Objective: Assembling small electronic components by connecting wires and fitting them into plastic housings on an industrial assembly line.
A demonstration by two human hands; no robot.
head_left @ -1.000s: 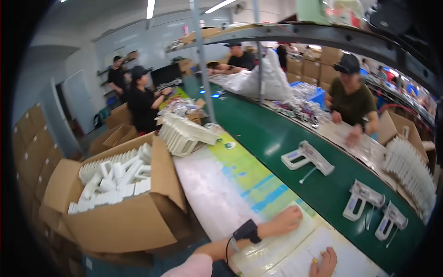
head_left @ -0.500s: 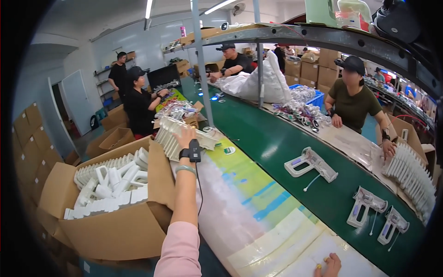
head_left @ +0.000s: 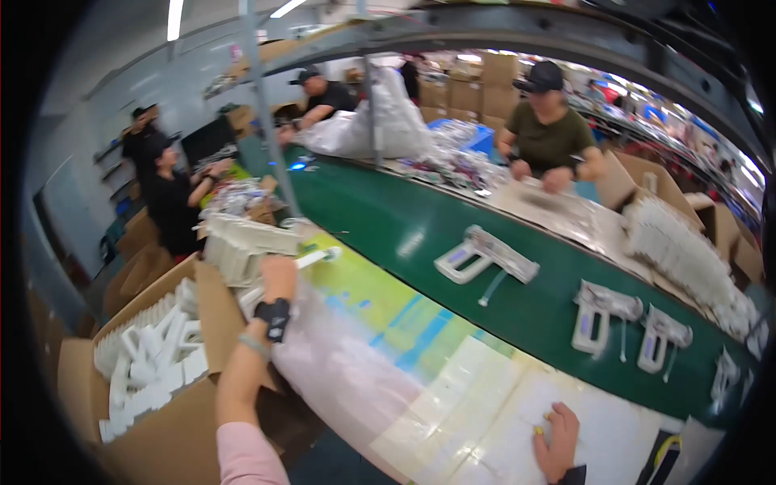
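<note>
My left hand (head_left: 279, 279) is closed around a white plastic housing (head_left: 317, 258), whose end juts out to the right of my fingers. It is beside a row of stacked white plastic housings (head_left: 242, 249) at the table's far left. Motion blur softens the grip. Near the front edge, my right hand (head_left: 559, 443) lies low over the table's white covering, fingers apart and holding nothing. Yellow shows on two of its fingertips. On the green belt lie several gun-shaped white housings (head_left: 487, 252) with parts inside and thin tubes hanging out.
An open carton (head_left: 153, 416) full of white housings stands at my left. The green conveyor belt (head_left: 380, 234) runs beyond my table (head_left: 347, 376). Across it, a person in a dark green shirt (head_left: 550, 133) works near more stacked housings (head_left: 671, 242). A metal post (head_left: 271, 121) rises at the belt's near side.
The view has turned right. My left hand has gone from resting on the stack to gripping a housing beside it. My right hand has come further into view, fingers more spread.
</note>
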